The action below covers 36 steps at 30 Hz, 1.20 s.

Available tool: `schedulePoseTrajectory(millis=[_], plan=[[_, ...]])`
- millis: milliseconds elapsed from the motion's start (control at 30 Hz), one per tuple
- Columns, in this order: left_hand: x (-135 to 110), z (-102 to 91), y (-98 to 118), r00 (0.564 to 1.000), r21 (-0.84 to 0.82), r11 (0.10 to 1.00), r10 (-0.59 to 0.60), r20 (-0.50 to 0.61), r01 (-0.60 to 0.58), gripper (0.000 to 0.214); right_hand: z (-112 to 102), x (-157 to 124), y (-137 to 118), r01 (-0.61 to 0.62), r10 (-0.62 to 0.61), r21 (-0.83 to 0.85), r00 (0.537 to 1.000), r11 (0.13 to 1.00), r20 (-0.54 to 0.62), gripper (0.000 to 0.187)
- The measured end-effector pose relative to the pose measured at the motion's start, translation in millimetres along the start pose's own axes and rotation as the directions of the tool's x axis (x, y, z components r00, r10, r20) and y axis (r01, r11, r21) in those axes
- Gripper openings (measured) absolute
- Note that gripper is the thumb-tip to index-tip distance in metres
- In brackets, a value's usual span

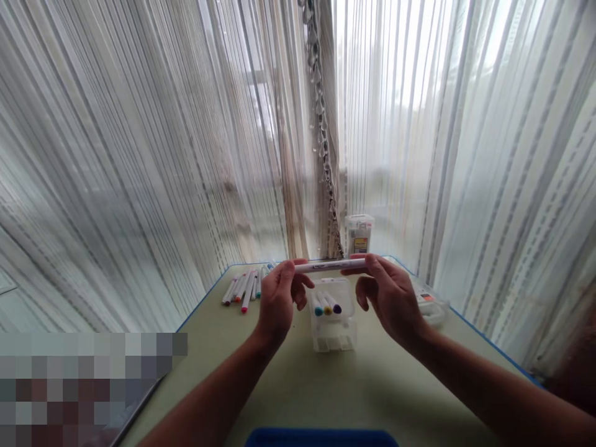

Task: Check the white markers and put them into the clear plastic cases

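Note:
A white marker (328, 266) is held level above the table, one end in each hand. My left hand (278, 295) pinches its left end between thumb and fingers. At the other end, my right hand (388, 292) grips it the same way, the lower fingers curled. Both ends are covered by my fingers, so the cap colour cannot be seen. Below and between the hands stands an open clear plastic case (334, 338). Several markers lie in its upper part, among them a yellow-tipped marker (327, 308) and a purple-tipped marker (337, 308).
Loose white markers (246, 288) with coloured ends lie in a pile at the table's left. A clear lidded container (359, 236) stands at the back edge. Some white and clear plastic (432, 307) lies right of my right hand. A blue object (321, 437) is at the near edge. Curtains (139, 155) hang behind the table.

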State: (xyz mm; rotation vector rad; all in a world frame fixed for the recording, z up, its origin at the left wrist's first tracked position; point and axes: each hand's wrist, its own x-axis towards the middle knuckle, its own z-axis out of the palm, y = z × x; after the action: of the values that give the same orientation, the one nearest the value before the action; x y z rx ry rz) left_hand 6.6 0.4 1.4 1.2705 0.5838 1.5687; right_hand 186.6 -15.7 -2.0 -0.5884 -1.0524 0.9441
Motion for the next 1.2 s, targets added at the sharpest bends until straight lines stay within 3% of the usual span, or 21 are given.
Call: schedulePoseTrajectory(millis=[300, 600, 900, 1200], plan=[[2.6, -2.6, 2.8, 0.999, -0.009, 1.000, 0.017, -0.049, -0.017, 0.034, -1.7, 2.4, 0.6, 0.039, -0.043, -0.073, 0.998, 0.997, -0.045, 0.032], [-2.7, -1.9, 6.0, 0.998, -0.025, 0.999, 0.041, 0.049, -0.040, 0.025, -5.5, 7.5, 2.8, 0.013, -0.022, -0.097, 0.996, 0.995, -0.090, 0.033], [-8.3, 1.4, 5.1, 0.989, 0.087, 0.994, 0.052, 0.139, -0.065, 0.031, -10.1, 13.3, 1.9, 0.022, -0.033, -0.068, 0.985, 0.997, -0.168, 0.033], [-21.5, 9.2, 12.3, 0.974, 0.262, 0.948, 0.137, 0.183, -0.183, 0.029, -11.6, 13.8, 4.9, -0.046, 0.030, -0.084, 0.983, 0.995, -0.184, 0.035]])
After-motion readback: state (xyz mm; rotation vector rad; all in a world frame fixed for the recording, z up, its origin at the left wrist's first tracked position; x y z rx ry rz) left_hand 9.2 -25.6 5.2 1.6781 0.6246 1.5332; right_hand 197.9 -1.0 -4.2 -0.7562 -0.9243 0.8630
